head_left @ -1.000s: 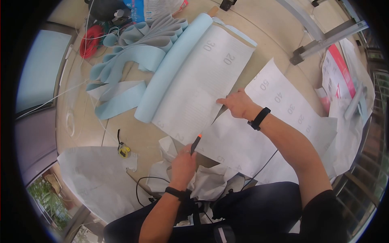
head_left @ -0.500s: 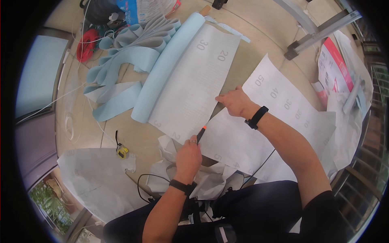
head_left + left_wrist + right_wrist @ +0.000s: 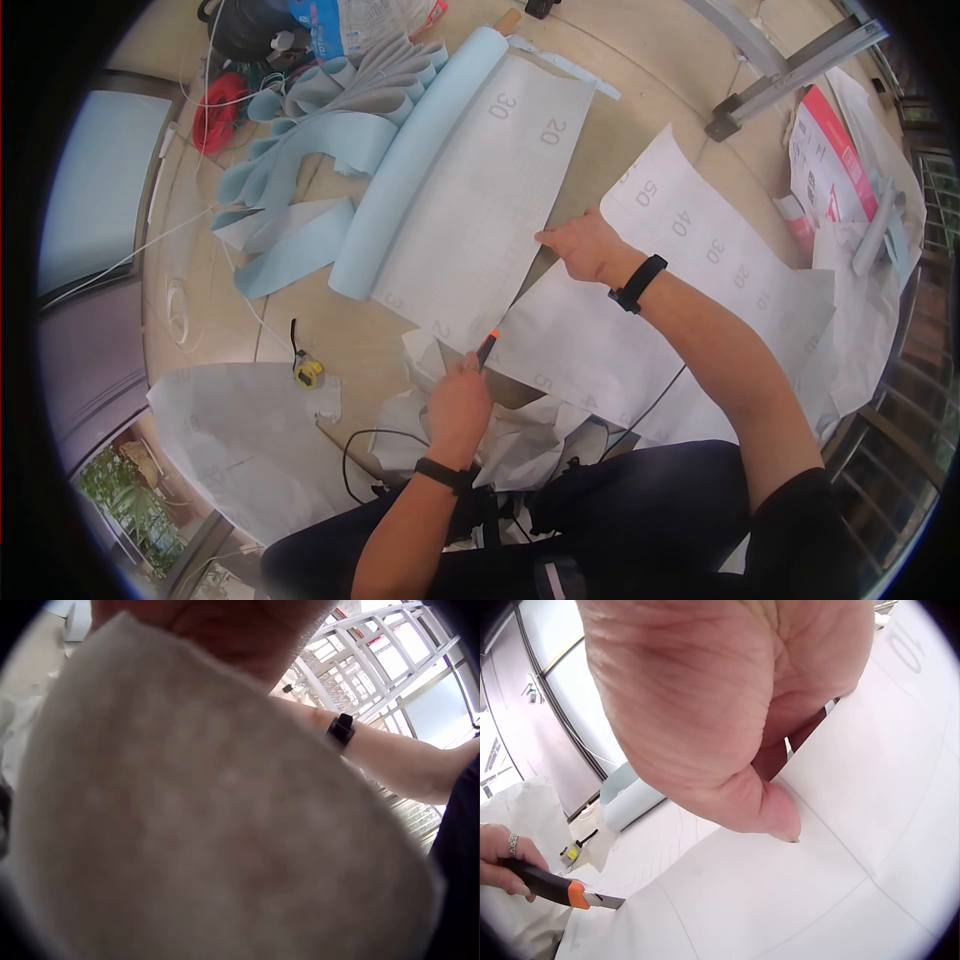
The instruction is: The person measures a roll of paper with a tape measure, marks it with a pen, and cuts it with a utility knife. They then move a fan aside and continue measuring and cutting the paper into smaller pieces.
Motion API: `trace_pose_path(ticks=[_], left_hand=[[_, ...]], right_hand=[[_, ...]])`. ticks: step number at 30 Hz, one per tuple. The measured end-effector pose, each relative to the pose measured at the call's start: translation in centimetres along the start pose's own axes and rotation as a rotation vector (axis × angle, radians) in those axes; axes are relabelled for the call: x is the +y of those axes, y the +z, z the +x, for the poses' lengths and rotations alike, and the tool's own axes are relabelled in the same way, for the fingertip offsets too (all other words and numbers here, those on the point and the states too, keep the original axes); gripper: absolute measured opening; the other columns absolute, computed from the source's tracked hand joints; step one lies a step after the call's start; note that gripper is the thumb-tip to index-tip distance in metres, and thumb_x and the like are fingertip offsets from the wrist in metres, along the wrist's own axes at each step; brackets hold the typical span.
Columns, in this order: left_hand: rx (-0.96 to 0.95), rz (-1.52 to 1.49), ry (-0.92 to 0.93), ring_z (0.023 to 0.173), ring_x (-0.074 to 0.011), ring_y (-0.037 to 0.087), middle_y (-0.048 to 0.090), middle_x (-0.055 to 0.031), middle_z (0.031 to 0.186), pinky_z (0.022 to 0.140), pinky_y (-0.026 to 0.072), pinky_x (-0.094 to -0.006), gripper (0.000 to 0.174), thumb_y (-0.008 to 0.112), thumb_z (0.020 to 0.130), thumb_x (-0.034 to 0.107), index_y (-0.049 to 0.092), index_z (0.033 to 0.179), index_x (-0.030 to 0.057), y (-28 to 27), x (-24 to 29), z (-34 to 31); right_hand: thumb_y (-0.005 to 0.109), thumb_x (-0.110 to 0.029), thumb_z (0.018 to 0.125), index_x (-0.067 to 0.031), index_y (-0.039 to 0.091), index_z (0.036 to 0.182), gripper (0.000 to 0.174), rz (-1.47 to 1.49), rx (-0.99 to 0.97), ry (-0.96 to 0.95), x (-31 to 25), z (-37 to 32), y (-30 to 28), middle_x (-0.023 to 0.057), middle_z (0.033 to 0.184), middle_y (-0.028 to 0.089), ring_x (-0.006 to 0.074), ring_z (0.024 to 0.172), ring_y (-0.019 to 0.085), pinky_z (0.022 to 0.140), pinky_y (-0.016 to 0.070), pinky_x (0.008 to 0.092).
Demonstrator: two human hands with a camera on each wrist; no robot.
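Note:
My left hand [image 3: 460, 410] grips a black-and-orange utility knife [image 3: 488, 347]. In the right wrist view its bare blade [image 3: 611, 901] meets the edge of white number-printed backing paper. This paper is the underside of a pale blue roll [image 3: 415, 170], partly unrolled across the floor. With its thumb [image 3: 780, 817] on top and fingers beneath, my right hand [image 3: 588, 248] pinches the white sheet [image 3: 690, 270] along the slit, ahead of the knife. Blurred pale paper [image 3: 225, 810] fills most of the left wrist view, hiding the knife there.
Folded blue strips [image 3: 350, 135] lie left of the roll, near a red cable coil [image 3: 217, 112]. A yellow tape measure [image 3: 308, 372] lies at left, beside a loose paper piece [image 3: 240, 450]. Crumpled paper [image 3: 525, 440] lies by my knees. A metal frame leg [image 3: 780, 85] stands at upper right.
The knife went forward along the slit toward my right hand, then came back a little. My right hand keeps its hold on the sheet, nearly still.

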State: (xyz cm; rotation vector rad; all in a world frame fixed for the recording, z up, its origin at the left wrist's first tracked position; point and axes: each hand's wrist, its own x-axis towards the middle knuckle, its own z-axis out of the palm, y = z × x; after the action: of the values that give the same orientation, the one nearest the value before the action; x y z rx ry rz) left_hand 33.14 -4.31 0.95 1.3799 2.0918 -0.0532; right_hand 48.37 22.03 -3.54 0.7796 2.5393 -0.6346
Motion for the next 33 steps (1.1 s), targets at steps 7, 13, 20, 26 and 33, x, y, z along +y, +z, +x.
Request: trace_pose_path(ticks=[7, 13, 20, 26, 33], left_hand=[[-0.043, 0.065, -0.037, 0.08, -0.0373, 0.066, 0.063, -0.0175, 0.091, 0.068, 0.0528, -0.0462, 0.029, 0.058, 0.092, 0.018, 0.054, 0.118, 0.0044, -0.5, -1.1, -1.9], [-0.121, 0.048, -0.108, 0.085, -0.0358, 0.065, 0.063, -0.0166, 0.094, 0.072, 0.0531, -0.0466, 0.028, 0.056, 0.093, 0.019, 0.053, 0.118, 0.0045, -0.7, -1.7, -3.1], [-0.168, 0.071, -0.161, 0.088, -0.0367, 0.065, 0.063, -0.0178, 0.095, 0.072, 0.0531, -0.0477, 0.027, 0.055, 0.093, 0.018, 0.053, 0.117, 0.0047, -0.7, -2.1, -4.4], [-0.2, 0.113, -0.163, 0.086, -0.038, 0.066, 0.063, -0.019, 0.095, 0.073, 0.0534, -0.0485, 0.024, 0.054, 0.092, 0.017, 0.054, 0.113, 0.006, -1.3, -3.3, -6.5], [0.079, -0.059, -0.046, 0.092, -0.0431, 0.064, 0.065, -0.0239, 0.107, 0.08, 0.0507, -0.0495, 0.035, 0.056, 0.093, 0.02, 0.058, 0.122, 0.001, -6.4, -1.5, -4.3]], right_hand=[[0.051, 0.002, 0.075, -0.0122, 0.062, 0.098, 0.029, -0.021, -0.001, -0.005, 0.1, 0.0, 0.0, 0.0055, 0.085, 0.066, 0.0267, 0.088, 0.064, 0.083, 0.0377, 0.0425], [0.052, 0.002, 0.074, -0.0122, 0.061, 0.098, 0.029, -0.016, -0.006, 0.003, 0.0, -0.1, -0.4, 0.0056, 0.084, 0.067, 0.0266, 0.088, 0.064, 0.084, 0.0381, 0.0426], [0.052, 0.002, 0.075, -0.0136, 0.06, 0.127, 0.054, -0.051, -0.058, -0.004, 0.0, -0.1, -0.9, 0.0048, 0.094, 0.069, 0.0275, 0.092, 0.064, 0.086, 0.039, 0.0428], [0.053, -0.004, 0.078, -0.0118, 0.06, 0.1, 0.024, 0.059, 0.352, -0.091, 1.5, -0.2, 1.1, 0.0078, 0.086, 0.066, 0.0312, 0.089, 0.065, 0.079, 0.0429, 0.0483], [0.055, -0.014, 0.082, -0.0134, 0.061, 0.106, 0.025, 0.121, 0.488, -0.094, 1.9, -3.3, -0.7, 0.0058, 0.098, 0.063, 0.0274, 0.098, 0.061, 0.086, 0.0414, 0.0491]])
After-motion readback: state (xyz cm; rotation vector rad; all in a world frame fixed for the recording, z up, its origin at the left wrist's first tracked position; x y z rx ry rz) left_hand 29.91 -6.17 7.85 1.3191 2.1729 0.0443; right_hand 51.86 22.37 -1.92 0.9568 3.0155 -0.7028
